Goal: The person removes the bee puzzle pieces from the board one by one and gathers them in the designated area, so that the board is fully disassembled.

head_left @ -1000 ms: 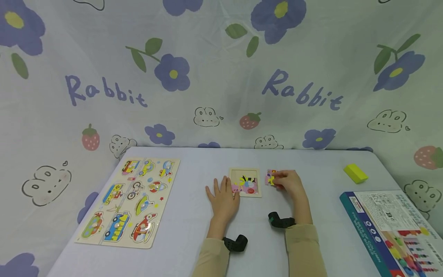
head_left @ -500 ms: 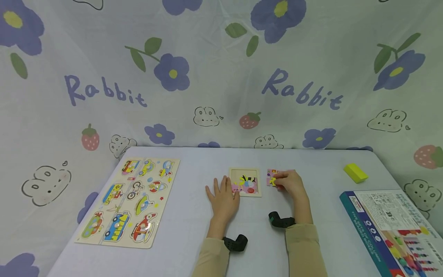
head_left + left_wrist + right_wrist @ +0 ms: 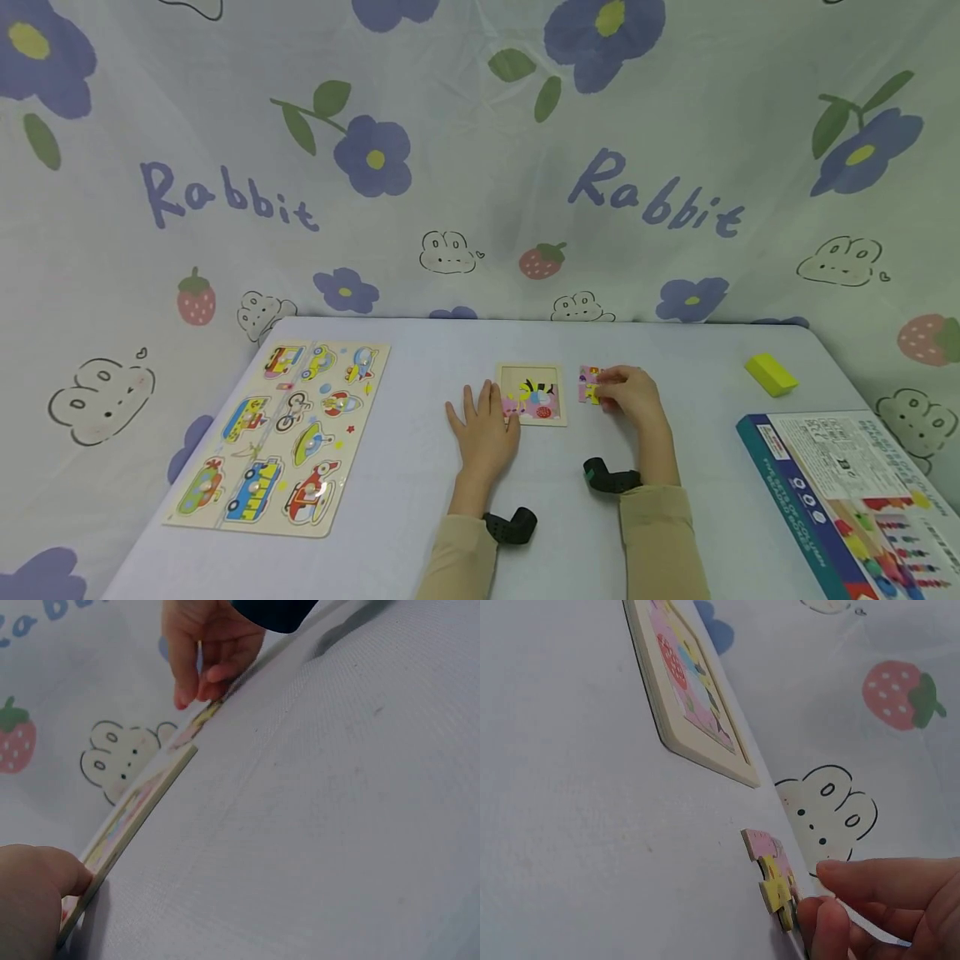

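Note:
My left hand (image 3: 484,437) lies with spread fingers at the lower left of a small wooden puzzle tray (image 3: 564,398). Its thumb (image 3: 71,874) presses the tray's near rim. Inside the tray are joined pink and yellow pieces (image 3: 534,400); the upper part shows bare wood. Right of it, a few pink-and-yellow puzzle pieces (image 3: 776,881) lie close together on the table. My right hand (image 3: 633,396) is over their right side, thumb and index finger bent, tips right at the pieces' edge. I cannot tell if they pinch a piece; other fingers hide that side.
A large wooden vehicle puzzle board (image 3: 341,454) lies at the left of the white table (image 3: 555,533). A yellow block (image 3: 771,376) is at the back right, with a printed box (image 3: 847,492) in front of it. A patterned cloth (image 3: 480,167) hangs behind the table.
My right fingers have drawn slightly to the right, showing more of the loose pieces, which have shifted a little right too. My left hand and the tray have stayed still.

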A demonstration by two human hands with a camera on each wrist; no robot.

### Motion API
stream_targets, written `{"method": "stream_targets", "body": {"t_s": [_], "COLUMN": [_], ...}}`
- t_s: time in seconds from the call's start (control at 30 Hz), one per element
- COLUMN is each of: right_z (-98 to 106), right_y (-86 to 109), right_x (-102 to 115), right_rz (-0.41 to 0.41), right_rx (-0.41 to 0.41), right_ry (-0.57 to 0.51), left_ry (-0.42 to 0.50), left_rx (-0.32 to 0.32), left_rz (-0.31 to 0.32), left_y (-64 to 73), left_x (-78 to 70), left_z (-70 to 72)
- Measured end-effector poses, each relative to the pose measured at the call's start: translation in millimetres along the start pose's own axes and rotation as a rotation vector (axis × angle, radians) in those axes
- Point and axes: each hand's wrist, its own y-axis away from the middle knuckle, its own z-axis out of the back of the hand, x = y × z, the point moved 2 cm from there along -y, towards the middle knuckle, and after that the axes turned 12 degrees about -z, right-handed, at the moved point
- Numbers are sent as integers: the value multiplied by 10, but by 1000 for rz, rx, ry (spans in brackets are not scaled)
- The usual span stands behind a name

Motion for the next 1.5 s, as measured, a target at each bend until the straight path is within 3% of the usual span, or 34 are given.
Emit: {"method": "stream_targets", "body": {"t_s": [0.23, 0.4, 0.83, 1.17, 1.5], "right_z": [-72, -219, -533, -663, -771], "right_y": [-20, 0, 56, 83, 93], "right_x": [66, 147, 268, 313, 317], "right_rz": [128, 139, 206, 263, 239], "right_rx": [30, 65, 98, 146, 119], "right_ry": [-92, -120, -10, -7, 123], "left_ry": [-9, -28, -51, -50, -47], "left_rx": [3, 0, 3, -9, -22], "left_rz": [-2, -4, -7, -18, -26], "left_y": [3, 3, 2, 3, 0], "left_x": [0, 3, 0, -6, -6], "left_z": [7, 11, 15, 17, 22]}}
